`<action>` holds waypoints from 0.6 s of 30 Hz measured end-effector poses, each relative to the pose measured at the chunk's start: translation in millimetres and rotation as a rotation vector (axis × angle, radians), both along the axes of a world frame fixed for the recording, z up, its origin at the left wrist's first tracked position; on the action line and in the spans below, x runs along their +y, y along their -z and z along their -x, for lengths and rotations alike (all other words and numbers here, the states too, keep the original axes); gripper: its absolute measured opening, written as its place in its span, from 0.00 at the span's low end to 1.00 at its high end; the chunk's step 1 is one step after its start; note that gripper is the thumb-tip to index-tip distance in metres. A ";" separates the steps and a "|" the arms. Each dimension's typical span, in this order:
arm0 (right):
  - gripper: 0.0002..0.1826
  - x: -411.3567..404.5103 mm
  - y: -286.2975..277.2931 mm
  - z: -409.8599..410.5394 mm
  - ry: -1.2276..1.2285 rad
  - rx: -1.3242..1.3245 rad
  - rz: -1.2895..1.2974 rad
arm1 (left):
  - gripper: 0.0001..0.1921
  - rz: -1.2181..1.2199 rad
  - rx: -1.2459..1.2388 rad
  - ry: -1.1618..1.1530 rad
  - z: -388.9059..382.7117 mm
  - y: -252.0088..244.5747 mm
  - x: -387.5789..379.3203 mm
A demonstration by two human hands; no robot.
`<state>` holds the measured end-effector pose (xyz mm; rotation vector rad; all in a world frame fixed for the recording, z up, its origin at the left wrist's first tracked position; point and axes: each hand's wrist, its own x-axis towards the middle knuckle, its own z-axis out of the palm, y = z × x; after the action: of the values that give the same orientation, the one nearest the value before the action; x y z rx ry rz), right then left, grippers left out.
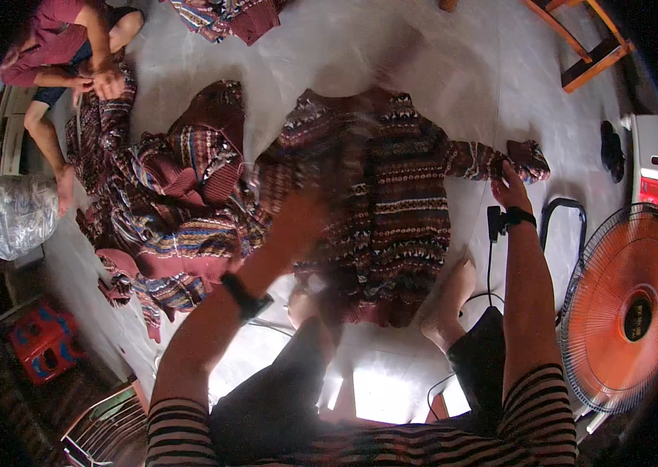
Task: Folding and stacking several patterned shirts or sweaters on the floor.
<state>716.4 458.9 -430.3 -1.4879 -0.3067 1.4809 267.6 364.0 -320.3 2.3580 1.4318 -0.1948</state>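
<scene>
A dark red patterned knit sweater [408, 204] lies spread on the pale floor before me. My right hand [507, 185] is at its right sleeve, near the cuff; the fingers look closed on the knit fabric, and the sleeve's end lies just beyond them. My left hand [305, 219] is blurred over the sweater's left part, and whether it grips anything cannot be told. Beside the sweater on the left lies a heap of similar knit garments [183, 233]. Both wrists carry dark bands.
At the upper left a person [60, 64] sits with both hands on a knit garment. An orange fan [620, 315] stands at the right, below a white box [650, 152]. A clear plastic bag [14, 216], a red stool [46, 341] and a wooden frame [597, 61] stand around. More knitwear [235, 17] lies at the top.
</scene>
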 end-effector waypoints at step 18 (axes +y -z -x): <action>0.13 -44.3 -87.9 174.3 -1.254 -1.339 -0.689 | 0.14 0.064 -0.411 -0.510 59.2 43.1 -152.7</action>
<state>542.2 414.6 -342.4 -1.4483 -2.5815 0.6516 208.4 211.3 -363.4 1.7666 1.7089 0.3531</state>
